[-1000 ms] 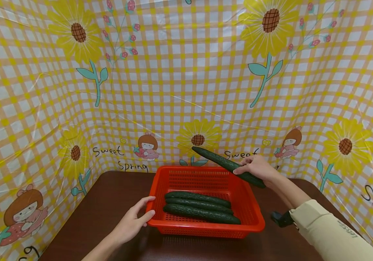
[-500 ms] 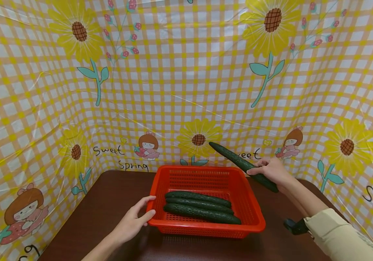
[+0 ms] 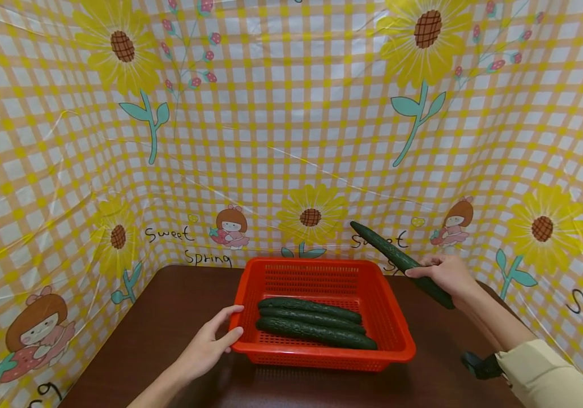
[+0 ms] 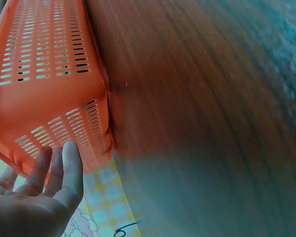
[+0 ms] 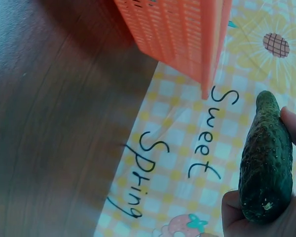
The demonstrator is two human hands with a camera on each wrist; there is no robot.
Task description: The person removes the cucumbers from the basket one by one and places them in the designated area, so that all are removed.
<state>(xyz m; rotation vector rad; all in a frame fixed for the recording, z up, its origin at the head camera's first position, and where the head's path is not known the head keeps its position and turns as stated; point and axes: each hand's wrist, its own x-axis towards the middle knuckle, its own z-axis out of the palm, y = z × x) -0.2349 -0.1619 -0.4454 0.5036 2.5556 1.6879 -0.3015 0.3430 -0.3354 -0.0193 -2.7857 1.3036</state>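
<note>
A red plastic basket (image 3: 322, 356) with slotted walls stands on the table, with several dark green cucumbers (image 3: 316, 333) lying side by side in it. At its left end my left hand (image 3: 209, 345) holds the rim. The left wrist view shows fingers (image 4: 72, 160) of that hand against the outside of the end wall. My right hand (image 3: 446, 275) grips another cucumber (image 3: 385, 246) near its lower end. This cucumber is raised and tilted, to the right of the basket, its far tip pointing up and left. In the right wrist view the held cucumber (image 5: 266, 163) lies between thumb and fingers.
The dark brown table (image 3: 169, 306) ends against a checked yellow and white cloth (image 3: 271, 136) with printed sunflowers, hung at the back and both sides. A black strap-like object (image 3: 482, 365) sits by the right sleeve (image 3: 541, 368).
My right hand has moved right with the cucumber, from over the basket's right end to beyond its right side. My left hand, the basket and the cucumbers inside have stayed in place.
</note>
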